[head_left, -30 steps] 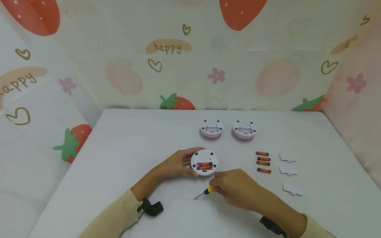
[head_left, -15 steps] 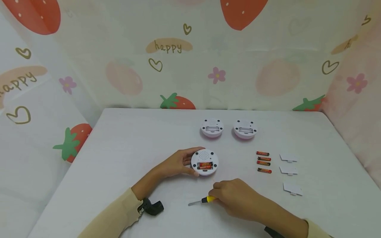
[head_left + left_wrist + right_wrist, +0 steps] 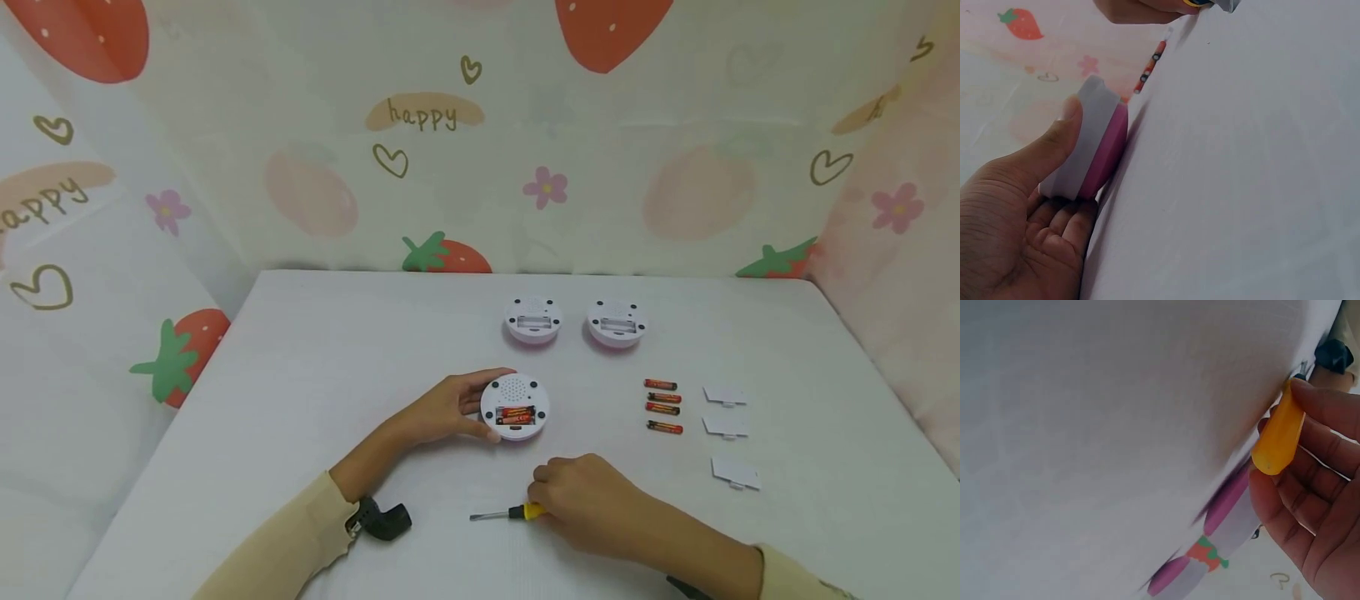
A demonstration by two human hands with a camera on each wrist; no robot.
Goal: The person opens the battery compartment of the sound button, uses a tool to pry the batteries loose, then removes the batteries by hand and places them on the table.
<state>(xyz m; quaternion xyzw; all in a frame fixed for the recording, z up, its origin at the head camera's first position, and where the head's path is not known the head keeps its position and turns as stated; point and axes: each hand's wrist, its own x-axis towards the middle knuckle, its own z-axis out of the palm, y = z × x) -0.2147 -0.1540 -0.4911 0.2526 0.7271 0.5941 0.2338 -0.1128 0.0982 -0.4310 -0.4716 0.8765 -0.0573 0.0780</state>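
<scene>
My left hand [image 3: 438, 412] grips the left side of a round white device [image 3: 514, 388], thumb near its front and fingers behind. The device lies with its vented underside up, two red batteries [image 3: 516, 415] in its compartment. In the left wrist view, the device [image 3: 1088, 140] shows a pink lower part against the table. Nearer the front, my right hand [image 3: 592, 504] holds a small screwdriver [image 3: 517, 512] low over the table, its shaft pointing left. Thumb and fingers pinch its yellow handle [image 3: 1279, 434] in the right wrist view; whether it touches the table is unclear.
Behind stand two similar round devices, one on the left [image 3: 533, 321] and one on the right [image 3: 617, 325], with bare battery compartments. Several loose batteries [image 3: 663, 409] lie to the right. Beyond them are three white covers [image 3: 735, 472]. A printed cloth wall [image 3: 570, 233] borders the table's back.
My right hand has moved down toward the table's front, away from the device. The screwdriver has swung from slanting to nearly level across the view. The left hand keeps its grip.
</scene>
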